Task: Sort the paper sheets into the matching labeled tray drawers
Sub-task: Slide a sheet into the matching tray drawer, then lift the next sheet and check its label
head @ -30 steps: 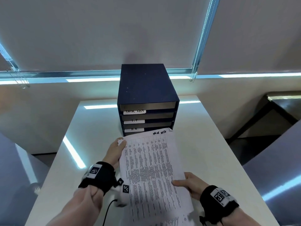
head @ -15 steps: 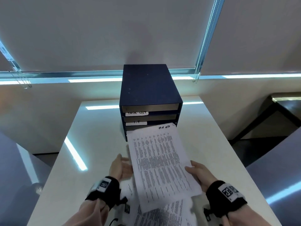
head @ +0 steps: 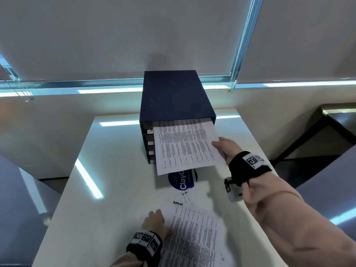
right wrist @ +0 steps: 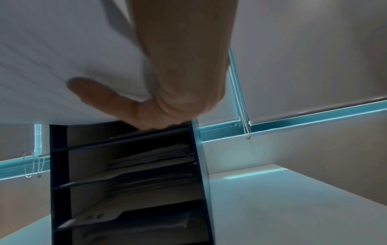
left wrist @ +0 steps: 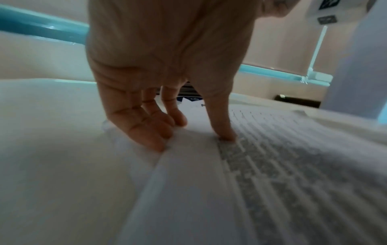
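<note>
At the far table edge, the dark blue stacked drawer tray (head: 174,97) holds loose papers on its lower shelves. Your right hand (head: 229,149) pinches a white printed sheet (head: 185,147), far end in the top slot, long axis running toward you. Your left hand (head: 154,221) rests flat-fingered on the near paper pile (head: 194,236).

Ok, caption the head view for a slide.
Right hand feeds a sheet into the organizer's top slot; left hand rests on the pile.
</note>
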